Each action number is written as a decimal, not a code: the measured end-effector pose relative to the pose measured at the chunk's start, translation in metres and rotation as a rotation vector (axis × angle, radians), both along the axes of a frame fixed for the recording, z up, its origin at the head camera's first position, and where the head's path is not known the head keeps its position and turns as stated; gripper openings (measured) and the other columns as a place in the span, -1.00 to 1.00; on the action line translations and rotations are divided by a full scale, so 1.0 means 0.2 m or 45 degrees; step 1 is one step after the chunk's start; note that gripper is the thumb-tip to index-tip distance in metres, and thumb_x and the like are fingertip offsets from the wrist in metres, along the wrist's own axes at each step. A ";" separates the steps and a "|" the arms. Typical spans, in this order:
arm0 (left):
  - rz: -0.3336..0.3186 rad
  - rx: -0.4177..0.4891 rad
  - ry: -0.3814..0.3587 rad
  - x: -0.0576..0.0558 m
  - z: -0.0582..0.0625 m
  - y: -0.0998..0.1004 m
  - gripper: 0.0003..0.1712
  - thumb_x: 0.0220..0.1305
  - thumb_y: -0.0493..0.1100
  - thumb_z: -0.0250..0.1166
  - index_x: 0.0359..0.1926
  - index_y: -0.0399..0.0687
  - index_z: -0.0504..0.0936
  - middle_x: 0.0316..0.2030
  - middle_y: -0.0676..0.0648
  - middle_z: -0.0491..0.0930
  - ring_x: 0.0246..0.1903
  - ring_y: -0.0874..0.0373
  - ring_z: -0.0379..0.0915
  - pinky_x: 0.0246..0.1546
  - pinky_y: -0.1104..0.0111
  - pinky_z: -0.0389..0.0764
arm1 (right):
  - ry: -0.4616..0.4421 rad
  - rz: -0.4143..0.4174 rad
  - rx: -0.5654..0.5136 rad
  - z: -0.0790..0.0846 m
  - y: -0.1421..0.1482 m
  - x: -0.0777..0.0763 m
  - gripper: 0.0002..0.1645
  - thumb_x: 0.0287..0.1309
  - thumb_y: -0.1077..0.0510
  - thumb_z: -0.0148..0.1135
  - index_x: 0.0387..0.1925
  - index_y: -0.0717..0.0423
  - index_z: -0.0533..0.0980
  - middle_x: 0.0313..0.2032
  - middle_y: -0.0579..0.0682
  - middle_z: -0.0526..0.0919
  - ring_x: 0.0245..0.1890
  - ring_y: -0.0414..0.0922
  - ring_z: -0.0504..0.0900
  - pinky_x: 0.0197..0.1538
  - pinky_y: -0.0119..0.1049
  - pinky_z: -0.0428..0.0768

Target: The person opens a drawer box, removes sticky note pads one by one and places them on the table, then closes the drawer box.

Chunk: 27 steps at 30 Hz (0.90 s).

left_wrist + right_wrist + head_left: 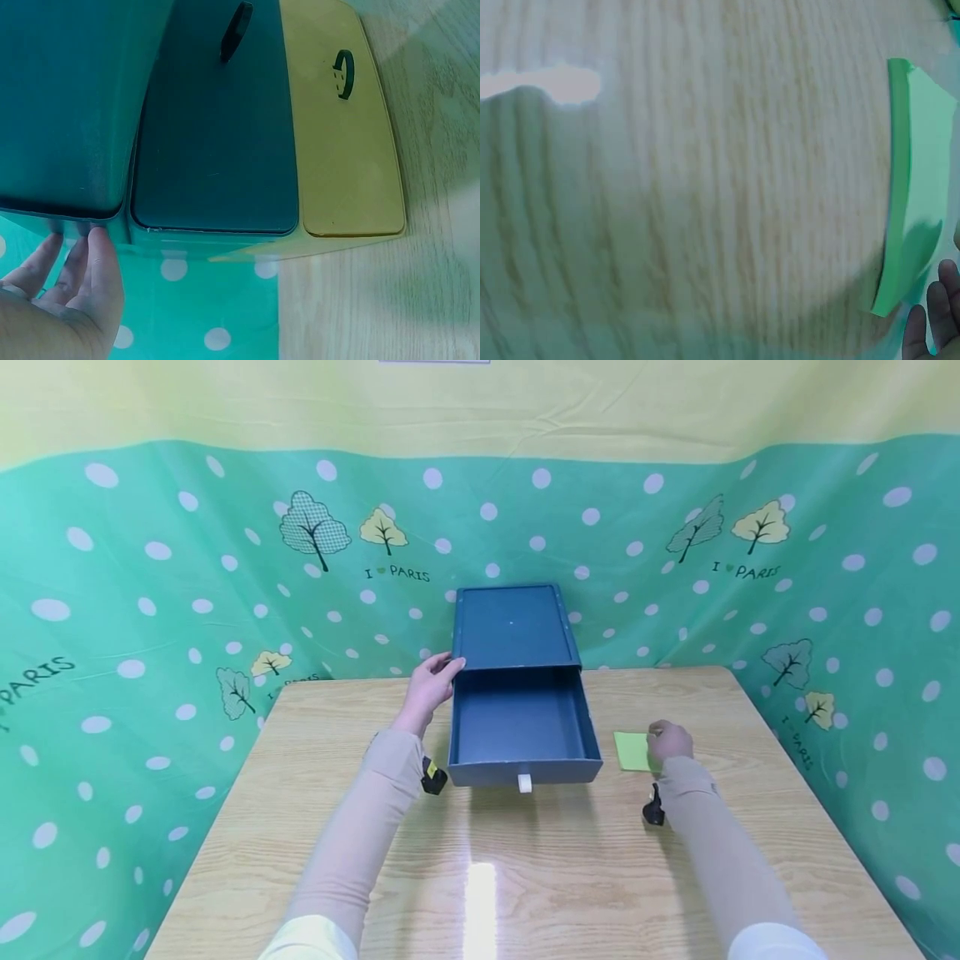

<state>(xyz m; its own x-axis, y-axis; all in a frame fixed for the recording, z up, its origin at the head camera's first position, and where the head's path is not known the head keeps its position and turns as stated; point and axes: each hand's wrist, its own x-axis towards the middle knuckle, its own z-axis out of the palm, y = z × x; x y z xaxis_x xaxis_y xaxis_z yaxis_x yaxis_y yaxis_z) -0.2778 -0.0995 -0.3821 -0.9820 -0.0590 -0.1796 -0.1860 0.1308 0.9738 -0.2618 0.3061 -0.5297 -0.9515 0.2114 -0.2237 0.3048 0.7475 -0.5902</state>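
Note:
A blue drawer cabinet stands at the back of the table with its top drawer pulled out. No contents show inside that drawer, and a white pull tab is on its front. My left hand rests its fingertips against the cabinet's left side by the drawer opening. Its fingers are fairly straight in the left wrist view. To the right of the cabinet lies a green sticky-note pad. My right hand is at the pad's right edge, fingers loosely bent; contact is unclear.
Below the pulled-out drawer, the left wrist view shows a dark teal drawer and a yellow drawer, both closed, with dark handles. A green dotted curtain hangs behind and beside the wooden table.

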 end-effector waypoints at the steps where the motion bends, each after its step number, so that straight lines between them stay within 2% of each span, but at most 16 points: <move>1: 0.001 -0.002 0.001 0.00 0.00 0.00 -0.33 0.27 0.08 0.22 0.34 -0.03 0.34 0.29 -0.11 0.34 0.23 0.04 0.32 0.15 0.21 0.51 | 0.015 0.002 -0.015 0.01 0.00 0.00 -0.52 0.38 0.19 -0.21 0.22 0.35 0.31 0.11 0.41 0.43 0.05 0.27 0.45 0.02 0.06 0.55; 6: 0.005 -0.010 0.009 0.00 0.01 0.00 -0.33 0.27 0.08 0.22 0.34 -0.04 0.34 0.29 -0.12 0.35 0.22 0.03 0.33 0.14 0.21 0.52 | 0.050 0.009 -0.109 0.06 0.00 0.02 -0.49 0.36 0.17 -0.21 0.19 0.43 0.32 0.09 0.45 0.44 0.05 0.29 0.45 0.07 0.10 0.50; 14: 0.003 0.001 -0.006 0.00 0.00 0.00 -0.33 0.27 0.08 0.23 0.34 -0.03 0.34 0.29 -0.11 0.34 0.24 0.03 0.31 0.17 0.21 0.50 | 0.075 0.035 -0.254 0.13 -0.02 0.03 -0.48 0.37 0.14 -0.18 0.22 0.39 0.31 0.18 0.43 0.36 0.15 0.29 0.37 0.18 0.12 0.40; 16: 0.001 0.008 -0.010 0.01 0.00 0.00 -0.33 0.27 0.09 0.23 0.34 -0.03 0.33 0.30 -0.11 0.33 0.25 0.03 0.30 0.18 0.21 0.49 | 0.066 0.041 -0.331 0.15 -0.03 0.02 -0.47 0.39 0.13 -0.19 0.25 0.39 0.28 0.21 0.42 0.32 0.18 0.28 0.34 0.21 0.11 0.38; 23: -0.007 0.018 -0.003 0.02 0.00 0.00 -0.32 0.27 0.09 0.22 0.34 -0.03 0.33 0.31 -0.11 0.32 0.25 0.04 0.30 0.19 0.21 0.48 | 0.055 0.019 -0.801 0.26 -0.08 0.00 -0.40 0.43 0.14 -0.24 0.36 0.42 0.07 0.37 0.37 0.08 0.36 0.25 0.13 0.42 0.02 0.20; 27: -0.002 0.022 0.005 0.02 0.01 0.00 -0.33 0.27 0.08 0.23 0.33 -0.04 0.34 0.30 -0.12 0.32 0.25 0.03 0.31 0.19 0.20 0.49 | 0.059 0.074 -0.843 0.36 -0.11 0.00 -0.36 0.44 0.09 -0.24 0.38 0.40 0.02 0.40 0.34 0.03 0.36 0.21 0.13 0.43 -0.01 0.19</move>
<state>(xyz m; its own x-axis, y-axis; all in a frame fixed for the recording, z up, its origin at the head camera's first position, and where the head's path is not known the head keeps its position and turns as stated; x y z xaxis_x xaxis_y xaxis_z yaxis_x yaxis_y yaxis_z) -0.2737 -0.1004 -0.3811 -0.9827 -0.0546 -0.1768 -0.1820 0.1139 0.9767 -0.2620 0.2847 -0.4585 -0.9690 -0.0085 -0.2471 0.2381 0.2375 -0.9418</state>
